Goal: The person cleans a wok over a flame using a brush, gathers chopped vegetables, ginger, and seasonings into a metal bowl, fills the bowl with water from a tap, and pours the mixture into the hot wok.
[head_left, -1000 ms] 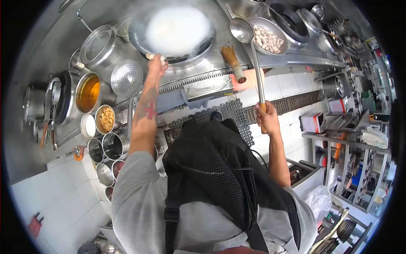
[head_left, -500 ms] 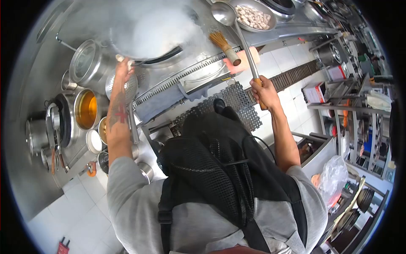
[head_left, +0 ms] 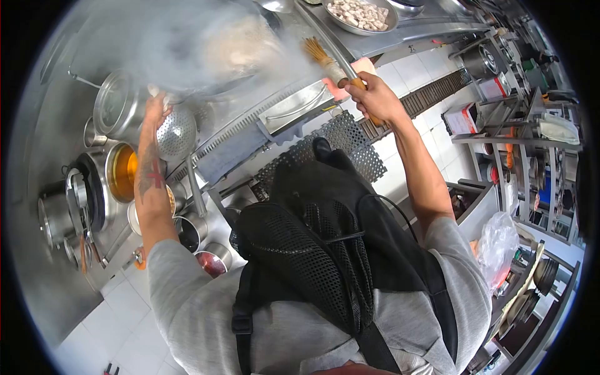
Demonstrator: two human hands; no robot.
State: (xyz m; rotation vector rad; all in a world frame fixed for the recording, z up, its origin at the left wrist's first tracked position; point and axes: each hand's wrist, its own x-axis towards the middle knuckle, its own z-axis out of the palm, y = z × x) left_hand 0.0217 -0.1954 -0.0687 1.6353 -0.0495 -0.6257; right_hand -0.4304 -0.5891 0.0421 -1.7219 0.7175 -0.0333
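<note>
My left hand (head_left: 157, 107) is closed around a pale cloth (head_left: 154, 92) at the near left edge of a wok (head_left: 215, 86). Thick steam hides most of the wok; pale tan food (head_left: 244, 47) shows dimly through it. A long ladle (head_left: 339, 57) is in my right hand (head_left: 376, 100), whose fingers wrap its wooden handle. Its shaft points up and left, and the metal bowl shows only partly at the top edge. Just left of that hand, a bamboo brush (head_left: 325, 61) lies on the stove edge. Below my left hand sits a perforated strainer (head_left: 177, 134).
A metal bowl (head_left: 392, 24) of pale diced pieces stands at the top. On the left are a lidded pot (head_left: 114, 106), a pot of amber liquid (head_left: 125, 172) and several smaller containers. Shelves (head_left: 494, 140) line the right side, above a floor drain grate (head_left: 437, 94).
My left hand has moved left with the wok edge, and steam has spread over the wok. My right hand has moved up and left, carrying the ladle bowl toward the top edge.
</note>
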